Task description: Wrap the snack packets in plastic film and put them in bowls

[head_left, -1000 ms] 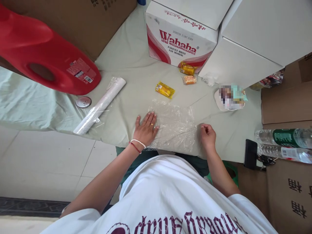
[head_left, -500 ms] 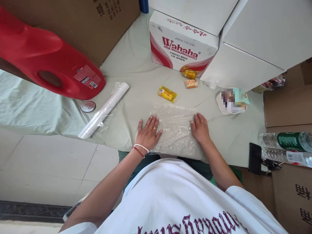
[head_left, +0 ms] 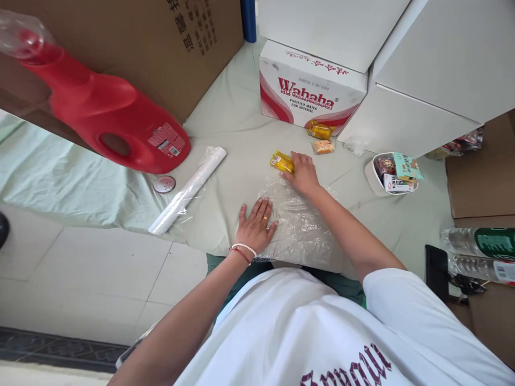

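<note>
2 hands recorded apart: left hand (head_left: 256, 229) flat, fingers spread, pinning the plastic sheet (head_left: 301, 230). The right hand (head_left: 302, 172) touched the yellow packet (head_left: 281, 162) just beyond its far edge, grip indiscernible. I judged firm pinning advisable.

Packet (head_left: 280, 161): right end is under my right hand (head_left: 303, 174). I cannot tell whether I grip it or only touch it, and its print is too small to read.
Sheet (head_left: 301, 228): left margin is under my left hand (head_left: 256, 230), and the near edge is behind my shirt (head_left: 301, 321).
Jug (head_left: 104, 118): the cap end is blurred and cut by the left edge.
Box (head_left: 161, 43): cut by the top edge.
Blue thing (head_left: 248, 19): only the lower end shows, so I cannot tell what it is.
Bottles (head_left: 483, 249): cut by the right edge.
Black thing (head_left: 436, 265): partly behind my shirt, kind unclear.
Bowl (head_left: 372, 179): labels inside are too small to read.
</note>
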`<state>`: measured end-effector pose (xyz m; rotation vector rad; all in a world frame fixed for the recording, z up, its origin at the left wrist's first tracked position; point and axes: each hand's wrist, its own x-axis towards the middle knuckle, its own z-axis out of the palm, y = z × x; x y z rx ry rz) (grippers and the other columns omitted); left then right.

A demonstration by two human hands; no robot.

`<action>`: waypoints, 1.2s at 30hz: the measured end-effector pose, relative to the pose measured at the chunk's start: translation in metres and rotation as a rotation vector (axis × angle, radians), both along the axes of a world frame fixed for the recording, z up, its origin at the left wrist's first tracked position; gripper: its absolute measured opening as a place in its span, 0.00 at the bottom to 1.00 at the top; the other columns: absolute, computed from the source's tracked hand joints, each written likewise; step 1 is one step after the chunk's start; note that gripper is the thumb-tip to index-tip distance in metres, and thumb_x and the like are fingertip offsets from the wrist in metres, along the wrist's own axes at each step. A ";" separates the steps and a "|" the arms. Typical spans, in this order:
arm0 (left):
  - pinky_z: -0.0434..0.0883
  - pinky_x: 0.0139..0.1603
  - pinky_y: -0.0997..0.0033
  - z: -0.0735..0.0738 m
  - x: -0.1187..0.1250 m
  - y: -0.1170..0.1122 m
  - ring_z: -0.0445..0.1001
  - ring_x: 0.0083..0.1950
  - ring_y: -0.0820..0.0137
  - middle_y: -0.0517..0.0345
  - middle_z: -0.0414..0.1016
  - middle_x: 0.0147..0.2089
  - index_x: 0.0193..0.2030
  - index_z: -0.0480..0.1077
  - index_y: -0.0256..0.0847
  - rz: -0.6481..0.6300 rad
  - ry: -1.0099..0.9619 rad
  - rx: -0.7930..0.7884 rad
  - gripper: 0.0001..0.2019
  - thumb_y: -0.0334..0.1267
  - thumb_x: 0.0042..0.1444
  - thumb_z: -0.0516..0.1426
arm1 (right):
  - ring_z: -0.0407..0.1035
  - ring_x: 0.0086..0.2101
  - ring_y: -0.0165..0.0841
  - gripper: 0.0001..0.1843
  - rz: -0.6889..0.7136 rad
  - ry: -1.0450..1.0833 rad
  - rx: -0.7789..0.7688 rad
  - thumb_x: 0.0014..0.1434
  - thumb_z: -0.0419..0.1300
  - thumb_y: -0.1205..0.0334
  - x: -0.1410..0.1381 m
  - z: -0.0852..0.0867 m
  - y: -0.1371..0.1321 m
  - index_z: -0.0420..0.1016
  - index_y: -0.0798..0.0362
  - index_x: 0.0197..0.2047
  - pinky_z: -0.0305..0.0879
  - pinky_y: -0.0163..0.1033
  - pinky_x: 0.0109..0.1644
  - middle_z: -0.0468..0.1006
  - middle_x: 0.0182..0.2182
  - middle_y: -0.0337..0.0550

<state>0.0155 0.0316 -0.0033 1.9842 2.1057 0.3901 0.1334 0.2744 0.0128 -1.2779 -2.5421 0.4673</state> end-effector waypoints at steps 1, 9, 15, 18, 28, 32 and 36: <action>0.37 0.80 0.36 0.000 0.000 0.000 0.53 0.81 0.55 0.44 0.53 0.80 0.80 0.50 0.41 0.001 0.004 0.002 0.32 0.50 0.73 0.43 | 0.56 0.63 0.56 0.35 0.011 -0.029 -0.009 0.67 0.60 0.49 -0.007 0.001 0.004 0.65 0.60 0.70 0.57 0.60 0.67 0.70 0.63 0.65; 0.36 0.80 0.36 -0.003 -0.001 0.000 0.53 0.81 0.55 0.45 0.53 0.80 0.80 0.50 0.40 0.000 -0.018 0.023 0.33 0.50 0.73 0.43 | 0.61 0.62 0.51 0.24 0.024 0.206 0.098 0.72 0.52 0.50 0.050 0.045 -0.045 0.72 0.54 0.63 0.59 0.59 0.68 0.75 0.57 0.58; 0.36 0.80 0.36 0.000 0.000 0.000 0.53 0.81 0.55 0.44 0.53 0.80 0.80 0.50 0.41 0.001 -0.033 0.018 0.32 0.50 0.73 0.43 | 0.62 0.64 0.50 0.23 0.202 0.153 -0.015 0.73 0.53 0.52 0.107 0.034 -0.135 0.71 0.48 0.66 0.61 0.62 0.68 0.76 0.58 0.54; 0.36 0.80 0.36 -0.001 0.001 -0.001 0.53 0.81 0.55 0.44 0.53 0.80 0.80 0.50 0.41 0.008 -0.034 0.023 0.32 0.50 0.73 0.43 | 0.55 0.70 0.54 0.29 0.190 -0.001 -0.001 0.72 0.55 0.50 0.111 0.012 -0.151 0.67 0.53 0.70 0.53 0.68 0.72 0.66 0.69 0.60; 0.36 0.79 0.36 -0.005 0.002 0.000 0.53 0.81 0.55 0.43 0.53 0.80 0.80 0.50 0.40 0.012 -0.014 0.036 0.33 0.51 0.73 0.43 | 0.53 0.71 0.49 0.27 0.208 -0.113 -0.002 0.75 0.47 0.60 0.103 0.007 -0.150 0.63 0.48 0.74 0.39 0.69 0.75 0.71 0.67 0.52; 0.37 0.79 0.35 -0.004 0.000 0.000 0.53 0.81 0.55 0.43 0.50 0.81 0.80 0.51 0.41 0.006 -0.023 0.025 0.32 0.51 0.73 0.43 | 0.50 0.73 0.53 0.31 0.222 -0.092 -0.034 0.73 0.51 0.54 0.109 0.006 -0.153 0.57 0.47 0.77 0.42 0.74 0.74 0.59 0.74 0.54; 0.46 0.79 0.38 -0.005 -0.020 -0.005 0.54 0.80 0.57 0.46 0.49 0.82 0.77 0.58 0.46 -0.032 -0.125 0.042 0.29 0.47 0.72 0.45 | 0.59 0.69 0.50 0.31 0.220 0.130 -0.012 0.73 0.53 0.50 0.142 0.019 -0.164 0.60 0.48 0.75 0.57 0.66 0.72 0.64 0.70 0.58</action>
